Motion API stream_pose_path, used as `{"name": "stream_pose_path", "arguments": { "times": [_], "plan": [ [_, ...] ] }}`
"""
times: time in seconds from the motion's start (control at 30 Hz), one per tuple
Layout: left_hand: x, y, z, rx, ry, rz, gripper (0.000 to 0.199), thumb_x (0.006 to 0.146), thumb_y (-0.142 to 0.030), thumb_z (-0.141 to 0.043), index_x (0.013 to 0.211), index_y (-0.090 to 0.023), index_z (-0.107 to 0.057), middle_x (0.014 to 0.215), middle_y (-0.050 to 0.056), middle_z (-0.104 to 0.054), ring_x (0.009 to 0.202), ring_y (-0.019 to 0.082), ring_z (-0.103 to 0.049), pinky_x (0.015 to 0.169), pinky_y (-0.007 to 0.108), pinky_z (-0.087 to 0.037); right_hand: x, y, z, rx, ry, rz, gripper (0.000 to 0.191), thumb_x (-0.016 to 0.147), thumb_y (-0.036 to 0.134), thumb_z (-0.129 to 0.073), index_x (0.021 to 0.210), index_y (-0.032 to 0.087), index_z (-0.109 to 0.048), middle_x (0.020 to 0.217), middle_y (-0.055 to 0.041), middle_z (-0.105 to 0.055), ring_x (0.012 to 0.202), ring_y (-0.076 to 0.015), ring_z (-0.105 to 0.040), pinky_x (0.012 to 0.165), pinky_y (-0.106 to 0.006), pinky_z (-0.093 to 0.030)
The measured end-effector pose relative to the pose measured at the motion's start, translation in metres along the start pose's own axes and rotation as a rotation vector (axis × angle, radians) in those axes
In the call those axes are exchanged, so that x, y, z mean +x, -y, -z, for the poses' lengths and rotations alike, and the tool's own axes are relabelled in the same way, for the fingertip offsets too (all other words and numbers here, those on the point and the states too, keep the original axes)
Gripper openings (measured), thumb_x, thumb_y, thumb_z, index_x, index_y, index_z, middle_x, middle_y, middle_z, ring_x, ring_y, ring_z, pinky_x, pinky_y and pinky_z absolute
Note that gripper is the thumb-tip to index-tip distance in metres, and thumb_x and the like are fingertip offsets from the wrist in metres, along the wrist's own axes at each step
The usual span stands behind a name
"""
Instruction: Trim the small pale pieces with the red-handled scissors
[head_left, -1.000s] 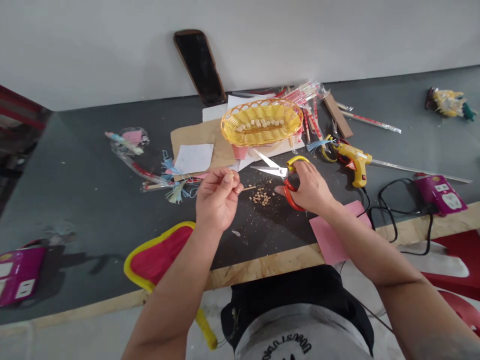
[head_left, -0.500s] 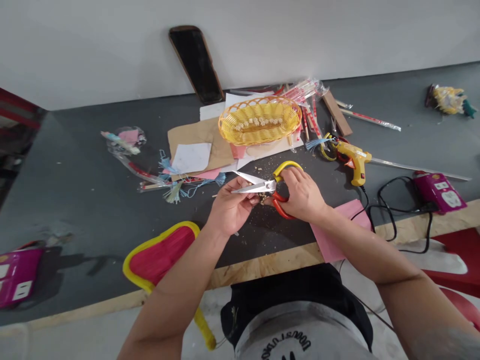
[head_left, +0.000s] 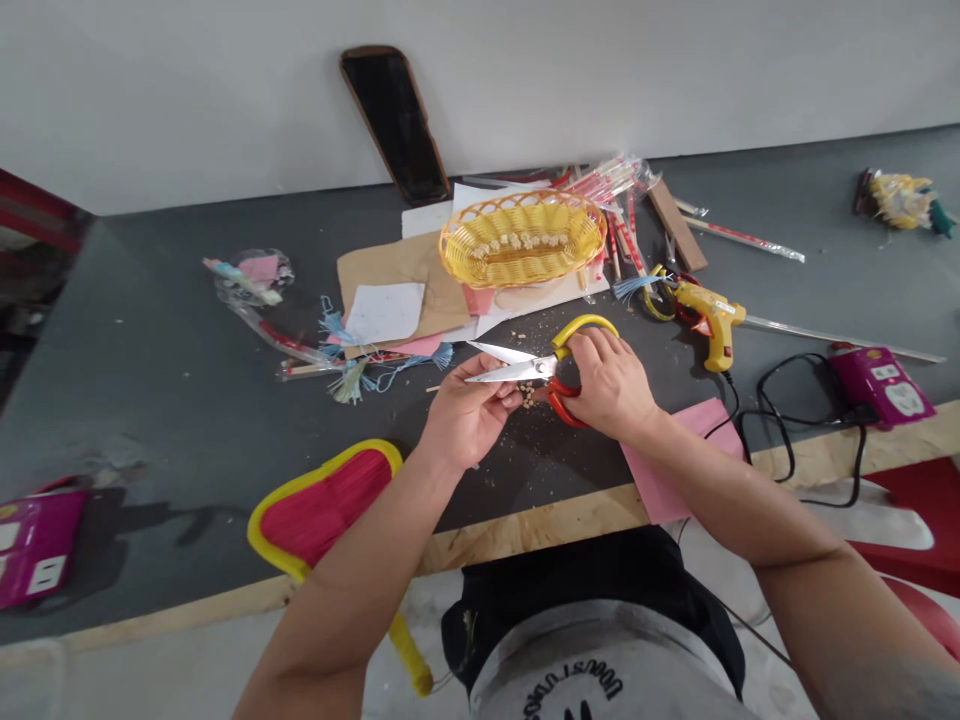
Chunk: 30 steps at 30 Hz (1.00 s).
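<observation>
The right hand is gripping the scissors: its fingers are curling around the yellow and red handles, and the blades are standing apart, pointing left across the left hand. The left hand's fingers are bending close together beneath the blades. A thin stick is showing at that hand's left edge; whether the fingers are gripping it cannot be told, the blades obscuring the fingertips.

Small cut pieces are lying on the dark table between the hands, partly hidden by them. On the far side, a yellow basket is resting on papers and containing more pale pieces. A phone is leaning against the wall, farther left. To the right, a yellow glue gun is lying beyond the right hand. Pink paper is lying beneath the right forearm, overhanging the near edge.
</observation>
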<state>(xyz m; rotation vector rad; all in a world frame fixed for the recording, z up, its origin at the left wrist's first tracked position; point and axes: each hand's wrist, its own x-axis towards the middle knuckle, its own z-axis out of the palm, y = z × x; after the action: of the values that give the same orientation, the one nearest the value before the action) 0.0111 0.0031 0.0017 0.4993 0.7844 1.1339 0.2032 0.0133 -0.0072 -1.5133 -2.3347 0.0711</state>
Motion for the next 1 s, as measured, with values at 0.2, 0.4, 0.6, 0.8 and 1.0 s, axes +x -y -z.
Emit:
{"name": "stream_pose_path", "arguments": {
  "times": [0.2,0.4,0.6,0.8,1.0],
  "plan": [
    [-0.002,-0.002,-0.003,-0.026,-0.051,0.017,0.042,0.057,-0.018,-0.092,0.056,-0.016,-0.050,0.056,-0.003,-0.052,0.057,0.008,-0.048,0.053,0.020,-0.040,-0.001,-0.003,-0.001,-0.050,-0.063,0.037,0.035,0.091,0.050,-0.056,0.099,0.016,-0.061,0.096,-0.0144,-0.068,0.093,-0.0292,-0.062,0.078,-0.039,-0.045],
    [-0.003,-0.002,-0.002,-0.047,-0.036,0.007,0.032,0.061,-0.017,-0.090,0.059,-0.015,-0.058,0.058,-0.001,-0.055,0.059,0.009,-0.051,0.055,0.021,-0.042,-0.002,-0.002,-0.001,-0.016,-0.077,0.035,0.036,0.090,0.054,-0.059,0.093,0.018,-0.062,0.086,-0.0097,-0.071,0.081,-0.0237,-0.065,0.069,-0.034,-0.042],
    [-0.002,-0.003,-0.001,-0.099,-0.010,0.039,0.029,0.063,-0.019,-0.092,0.065,-0.015,-0.063,0.067,-0.001,-0.060,0.059,0.007,-0.050,0.055,0.019,-0.043,-0.001,-0.012,-0.004,0.237,-0.030,-0.121,0.038,0.087,0.058,-0.064,0.088,0.022,-0.054,0.076,-0.0025,-0.066,0.064,-0.0153,-0.058,0.057,-0.029,-0.036],
    [0.000,-0.006,0.000,-0.110,-0.008,-0.033,0.023,0.063,-0.015,-0.091,0.076,-0.016,-0.072,0.072,-0.001,-0.064,0.060,0.005,-0.051,0.056,0.018,-0.044,0.001,-0.016,-0.004,0.400,-0.064,-0.108,0.045,0.082,0.062,-0.067,0.092,0.023,-0.046,0.082,-0.0031,-0.062,0.070,-0.0168,-0.055,0.064,-0.031,-0.043],
    [0.001,-0.005,0.002,-0.095,0.000,-0.063,0.024,0.061,-0.013,-0.091,0.076,-0.017,-0.073,0.062,-0.002,-0.061,0.059,0.006,-0.052,0.056,0.017,-0.046,-0.002,-0.008,-0.006,0.326,-0.024,0.001,0.038,0.083,0.054,-0.066,0.093,0.022,-0.048,0.088,-0.0080,-0.063,0.080,-0.0225,-0.059,0.072,-0.036,-0.047]
  ]
}}
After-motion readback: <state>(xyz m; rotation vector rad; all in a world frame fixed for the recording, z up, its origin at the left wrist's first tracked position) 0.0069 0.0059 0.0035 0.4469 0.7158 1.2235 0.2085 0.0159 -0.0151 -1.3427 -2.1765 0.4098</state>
